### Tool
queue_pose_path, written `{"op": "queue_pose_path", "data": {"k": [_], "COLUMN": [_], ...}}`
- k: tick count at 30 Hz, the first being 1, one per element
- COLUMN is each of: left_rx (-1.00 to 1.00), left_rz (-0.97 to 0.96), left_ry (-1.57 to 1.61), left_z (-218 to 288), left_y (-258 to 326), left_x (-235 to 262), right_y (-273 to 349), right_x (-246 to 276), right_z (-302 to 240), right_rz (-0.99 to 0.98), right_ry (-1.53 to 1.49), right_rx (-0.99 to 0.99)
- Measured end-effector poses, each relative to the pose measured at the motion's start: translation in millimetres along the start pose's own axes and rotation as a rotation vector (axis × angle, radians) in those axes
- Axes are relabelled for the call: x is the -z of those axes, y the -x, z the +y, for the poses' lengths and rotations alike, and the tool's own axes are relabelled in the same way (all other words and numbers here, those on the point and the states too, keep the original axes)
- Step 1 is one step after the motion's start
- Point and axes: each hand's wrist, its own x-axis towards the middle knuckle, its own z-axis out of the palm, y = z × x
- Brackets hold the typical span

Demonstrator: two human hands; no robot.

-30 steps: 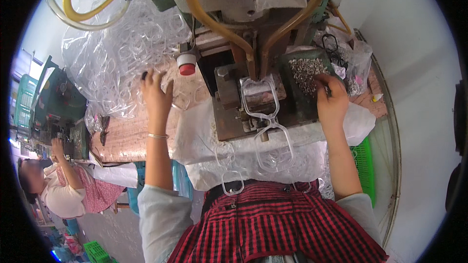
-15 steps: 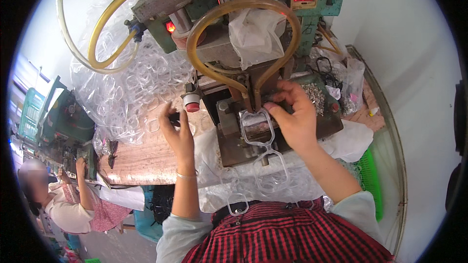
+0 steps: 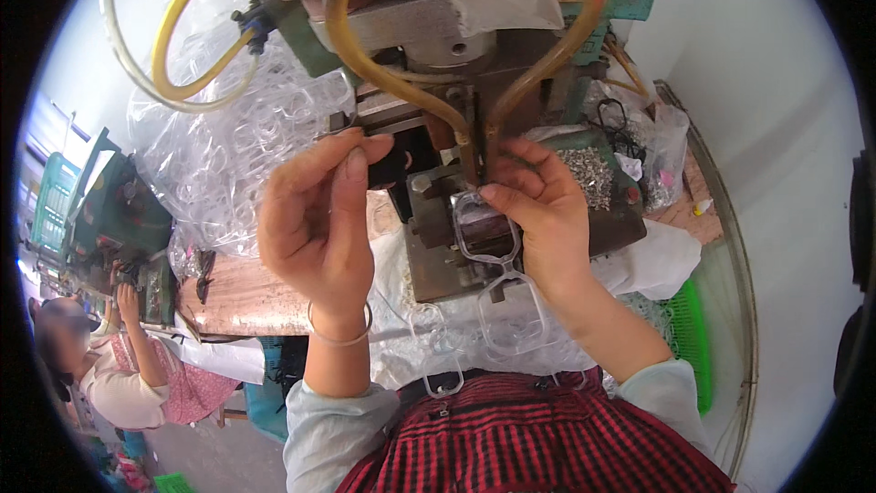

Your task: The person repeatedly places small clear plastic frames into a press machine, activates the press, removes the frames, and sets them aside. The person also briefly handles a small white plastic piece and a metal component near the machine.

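My right hand [image 3: 543,210] pinches the upper end of a clear plastic eyeglass frame [image 3: 507,260] at the press's metal fixture [image 3: 429,260]. One rim lies over the fixture, and the other hangs past its front edge. Just above my right fingertips, two amber hoses [image 3: 401,89] meet at narrow metal ends. My left hand [image 3: 319,219] is raised left of the fixture, thumb and forefinger drawn together beside a dark part of the press. Whatever is between those fingers is too small or hidden to name. The red button there is covered from view.
Many clear frames in plastic bags [image 3: 246,164] fill the back left. Small metal pieces [image 3: 589,175] lie right of the fixture, and a green basket [image 3: 693,342] stands below right. At far left a person [image 3: 128,365] works at another green machine [image 3: 105,228].
My left hand has risen toward the press, its spread fingers drawing together over the button's place. My right hand stays at the eyeglass frame. The view has shifted a little, moving the press upward.
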Motion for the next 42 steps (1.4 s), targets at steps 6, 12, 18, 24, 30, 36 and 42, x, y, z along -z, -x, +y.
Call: {"op": "queue_pose_path", "data": {"k": [6, 12, 18, 24, 30, 36, 42], "left_rx": [-0.029, 0.404, 0.376, 0.369, 0.281, 0.158, -0.412], "left_rz": [-0.508, -0.765, -0.649, -0.852, -0.930, -1.086, -0.683], "left_ry": [0.020, 0.369, 0.197, 0.278, 0.285, 0.253, -0.159], "left_z": [18.8, 33.1, 30.3, 26.2, 23.9, 21.9, 17.3], "left_y": [53.4, 83.7, 30.3, 20.2, 12.4, 17.7, 70.2], "left_x": [10.0, 22.2, 2.8, 4.2, 3.6, -4.7, -4.6], "right_y": [31.6, 41.2, 56.8, 57.6, 51.1, 55.0, 54.4], "right_x": [17.2, 60.5, 45.5, 45.7, 44.7, 47.5, 62.1], "right_z": [-20.2, -25.6, -55.2, -64.6, -69.6, -70.8, -57.3], "right_rz": [-0.146, -0.124, -0.501, -0.588, -0.674, -0.735, -0.628], "right_ry": [0.759, 0.903, 0.998, 1.039, 0.973, 1.000, 0.993], "right_rx": [0.461, 0.666, 0.840, 0.830, 0.779, 0.757, 0.675]}}
